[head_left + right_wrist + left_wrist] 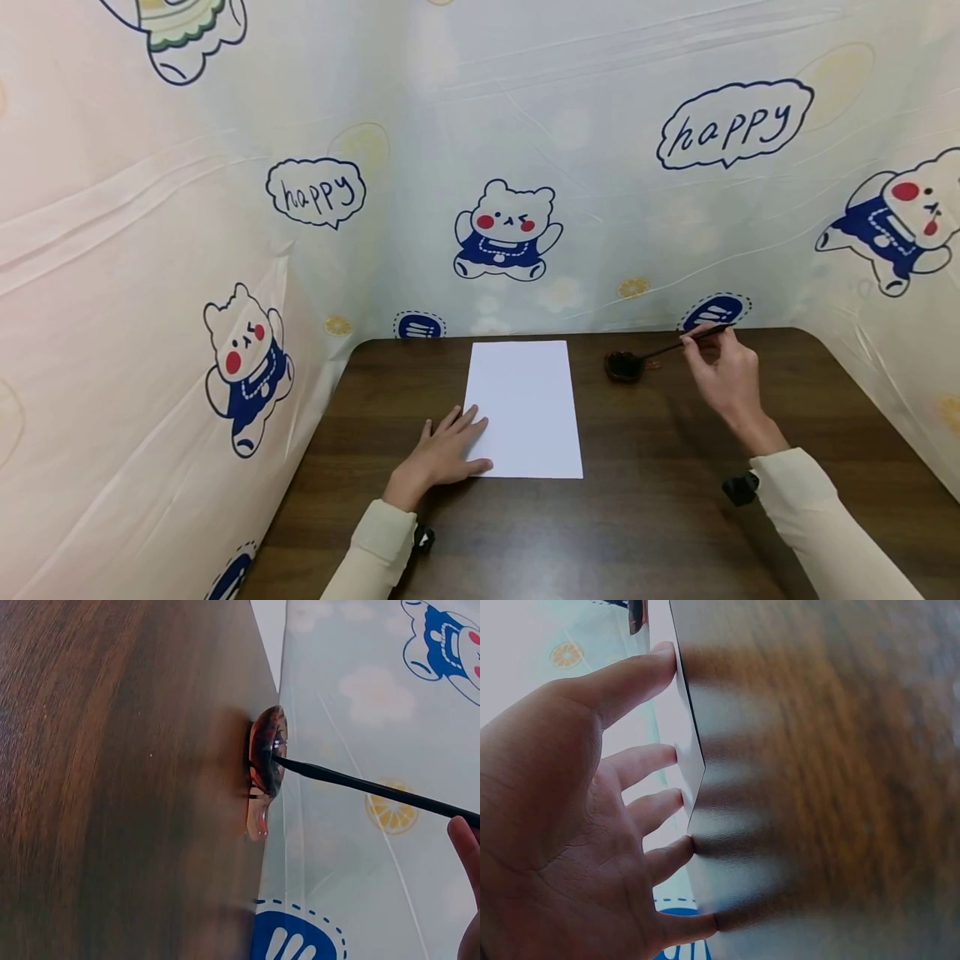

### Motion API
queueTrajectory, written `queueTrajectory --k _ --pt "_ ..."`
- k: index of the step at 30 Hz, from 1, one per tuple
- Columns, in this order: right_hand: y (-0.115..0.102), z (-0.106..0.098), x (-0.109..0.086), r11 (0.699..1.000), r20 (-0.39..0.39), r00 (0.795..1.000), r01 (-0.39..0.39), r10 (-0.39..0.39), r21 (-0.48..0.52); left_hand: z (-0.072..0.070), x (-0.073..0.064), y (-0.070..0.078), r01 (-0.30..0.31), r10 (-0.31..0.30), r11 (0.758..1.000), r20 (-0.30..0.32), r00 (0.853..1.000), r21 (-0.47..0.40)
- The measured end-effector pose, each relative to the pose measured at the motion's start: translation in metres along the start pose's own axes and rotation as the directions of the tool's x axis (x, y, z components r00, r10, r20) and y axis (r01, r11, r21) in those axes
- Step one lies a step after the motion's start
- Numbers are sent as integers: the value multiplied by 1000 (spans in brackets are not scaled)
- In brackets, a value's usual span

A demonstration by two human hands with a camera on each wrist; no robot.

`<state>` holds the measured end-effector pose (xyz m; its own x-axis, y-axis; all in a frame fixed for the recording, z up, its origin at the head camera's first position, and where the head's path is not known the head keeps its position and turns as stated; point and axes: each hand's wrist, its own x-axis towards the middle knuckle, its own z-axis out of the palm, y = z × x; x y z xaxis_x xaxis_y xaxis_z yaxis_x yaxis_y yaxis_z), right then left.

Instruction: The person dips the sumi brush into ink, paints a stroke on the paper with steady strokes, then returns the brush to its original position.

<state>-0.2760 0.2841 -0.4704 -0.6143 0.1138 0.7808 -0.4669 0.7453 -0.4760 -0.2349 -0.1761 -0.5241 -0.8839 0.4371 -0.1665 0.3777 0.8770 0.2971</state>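
Note:
A white sheet of paper [525, 408] lies upright on the table. My left hand [442, 454] rests on its lower left edge with fingers spread, some on the paper and some on the wood. In the left wrist view, the thumb [641, 679] touches the sheet's edge. To the right of the paper sits a small dark dish [624, 367] with dark, glossy contents and a reddish-brown tab. My right hand [727, 375] pinches the slim black handle of a brush [360, 787], held slanted. Its dark tip reaches into the dish in the right wrist view.
A dark brown wooden table [510, 542] with rounded far corners carries everything. Pale printed cloth [600, 150] hangs close behind it and along both sides. Each wrist wears a small black device, such as the right one [741, 489].

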Motion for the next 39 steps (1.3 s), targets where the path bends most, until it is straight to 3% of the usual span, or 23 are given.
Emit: queueTrajectory --k 11,39 --pt "6 -8 -5 998 2 999 -53 53 -26 0 1 0 3 -3 1000 1 1000 -3" --pt "7 -20 -7 998 -8 999 -41 41 -51 1 1 3 -5 5 1000 2 1000 -10"
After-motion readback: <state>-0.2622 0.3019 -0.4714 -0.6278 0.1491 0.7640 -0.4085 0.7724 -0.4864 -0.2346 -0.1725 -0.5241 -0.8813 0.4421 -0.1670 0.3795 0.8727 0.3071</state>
